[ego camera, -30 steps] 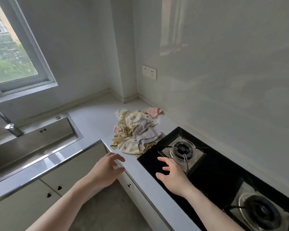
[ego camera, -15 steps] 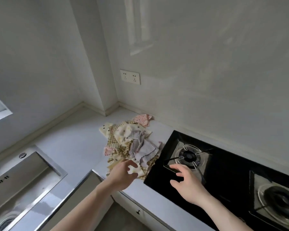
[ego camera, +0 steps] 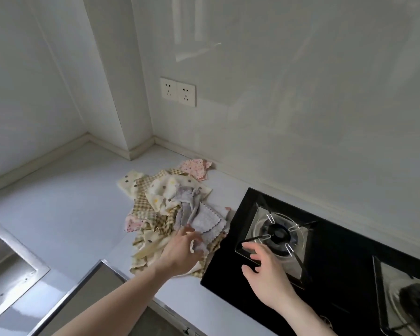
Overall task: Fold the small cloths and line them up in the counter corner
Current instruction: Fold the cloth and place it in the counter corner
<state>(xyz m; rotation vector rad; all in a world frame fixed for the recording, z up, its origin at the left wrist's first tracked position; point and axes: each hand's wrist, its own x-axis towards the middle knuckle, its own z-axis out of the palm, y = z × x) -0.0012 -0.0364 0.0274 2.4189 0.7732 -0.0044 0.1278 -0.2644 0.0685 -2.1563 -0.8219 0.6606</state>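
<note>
A loose pile of small cloths [ego camera: 166, 202] lies on the white counter [ego camera: 58, 207] left of the hob: checked yellow, cream with dots, a pink one [ego camera: 196, 169] at the back and a grey-lilac one [ego camera: 205, 220] on top. My left hand [ego camera: 182, 251] is on the pile's near edge, its fingers curled round the edge of the grey-lilac cloth. My right hand [ego camera: 264, 275] hovers over the hob's left burner with spread, relaxed fingers and holds nothing. The counter corner [ego camera: 141, 151] behind the pile is bare.
A black glass gas hob [ego camera: 330, 251] with two burners fills the right side. A steel sink edge [ego camera: 15, 253] shows at the lower left. A double wall socket [ego camera: 178, 91] sits above the corner. The counter's front edge runs under my left forearm.
My left hand has reached forward from the counter edge onto the pile and taken hold of a cloth's edge. My right hand moved slightly forward over the burner. The view swung right, away from the window.
</note>
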